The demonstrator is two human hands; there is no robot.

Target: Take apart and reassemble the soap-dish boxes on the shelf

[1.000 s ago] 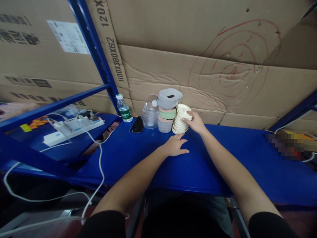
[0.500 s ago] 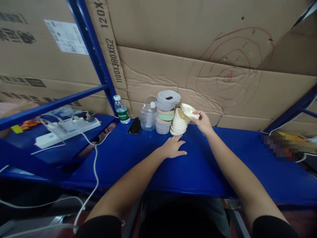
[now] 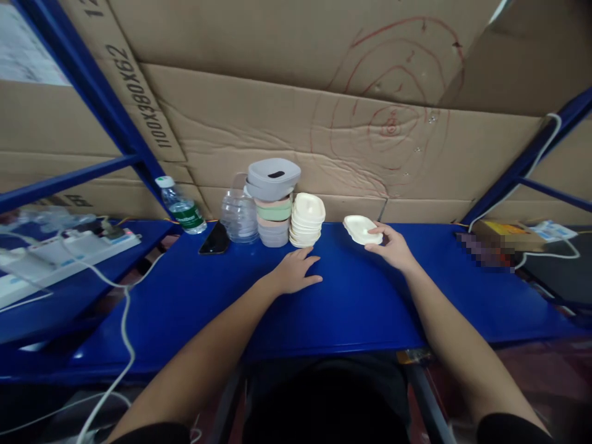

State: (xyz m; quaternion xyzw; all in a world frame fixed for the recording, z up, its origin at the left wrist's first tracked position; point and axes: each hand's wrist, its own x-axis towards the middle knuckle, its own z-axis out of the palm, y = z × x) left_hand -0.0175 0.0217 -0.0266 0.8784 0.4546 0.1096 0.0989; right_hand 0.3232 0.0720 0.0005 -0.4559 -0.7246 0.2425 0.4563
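My right hand (image 3: 392, 246) pinches the edge of a shallow cream-coloured lid (image 3: 358, 228), rounded-square in shape, at the back of the blue table. To its left, and apart from it, stands a stack of similar cream lids (image 3: 309, 213). My left hand (image 3: 292, 271) rests just in front of that stack with its fingers spread and holds nothing; its fingertips come close to the stack's base. Beside the stack, a grey bowl-like container (image 3: 272, 176) with a dark oval mark tops a pile of pink, green and grey containers (image 3: 275, 213).
Clear plastic containers (image 3: 239, 219), a black phone (image 3: 215, 239) and a water bottle (image 3: 185, 209) stand left on the blue table (image 3: 342, 302). A power strip (image 3: 69, 253) with white cables lies farther left. Cardboard (image 3: 259, 111) walls the back. A box (image 3: 504, 234) sits at right.
My right hand has carried the cream lid rightward, away from the stack, and lowered it. My left hand stays by the stack. The camera view has turned to the right.
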